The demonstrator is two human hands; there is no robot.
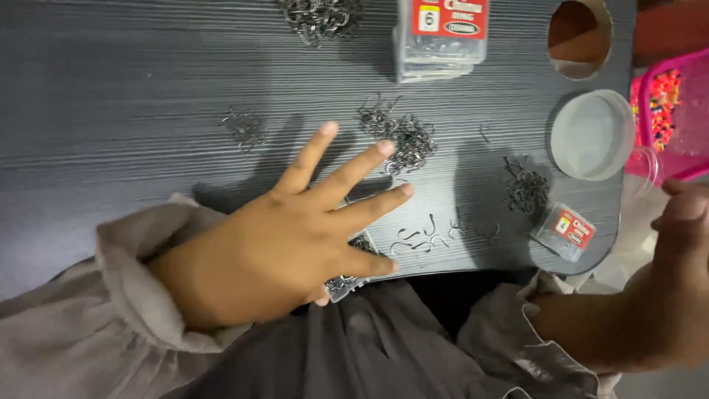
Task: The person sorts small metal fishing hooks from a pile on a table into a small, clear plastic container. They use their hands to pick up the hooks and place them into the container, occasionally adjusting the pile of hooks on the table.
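My left hand point(295, 229) hovers over the near edge of the dark ribbed table point(111, 111), fingers spread, its thumb resting by a small clear box of hooks point(347, 281) that lies partly under the palm. Several loose fish hooks point(421, 238) lie in a row just right of my fingertips. A pile of dark hooks point(402, 137) sits beyond the fingers. My right hand point(676, 273) is off the table's right edge, fingers curled; whether it holds anything is hidden.
More hook piles point(526, 186) point(242, 125) point(319, 16) are scattered about. A stack of clear hook boxes point(442, 37) stands at the far edge. A small clear box with a red label point(565, 231), a round clear lid point(591, 134), a table hole point(580, 37) and a pink bead tray point(668, 111) sit right.
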